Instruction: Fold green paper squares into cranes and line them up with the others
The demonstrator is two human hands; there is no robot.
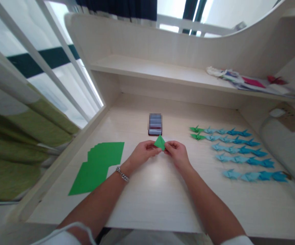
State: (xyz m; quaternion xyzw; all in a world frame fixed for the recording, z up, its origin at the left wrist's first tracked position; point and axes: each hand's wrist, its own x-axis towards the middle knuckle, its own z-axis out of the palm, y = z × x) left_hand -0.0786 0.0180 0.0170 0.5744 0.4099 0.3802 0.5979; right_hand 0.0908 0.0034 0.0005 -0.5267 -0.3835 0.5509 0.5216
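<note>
Both hands meet over the middle of the pale wooden desk (pixel 149 190), holding one small folded green paper (pixel 160 142) between them. My left hand (pixel 142 153), with a metal bracelet on its wrist, pinches the paper's left side. My right hand (pixel 176 152) pinches its right side. The paper is a pointed, partly folded shape held just above the desk. A phone (pixel 154 125) lies flat right behind it.
A fanned stack of green paper sheets (pixel 98 166) lies at the left. Rows of folded paper cranes, two green (pixel 197 132) and several blue (pixel 241 153), fill the right side. A shelf (pixel 162 73) above carries papers (pixel 246 83). A window and a green curtain (pixel 22 136) border the left.
</note>
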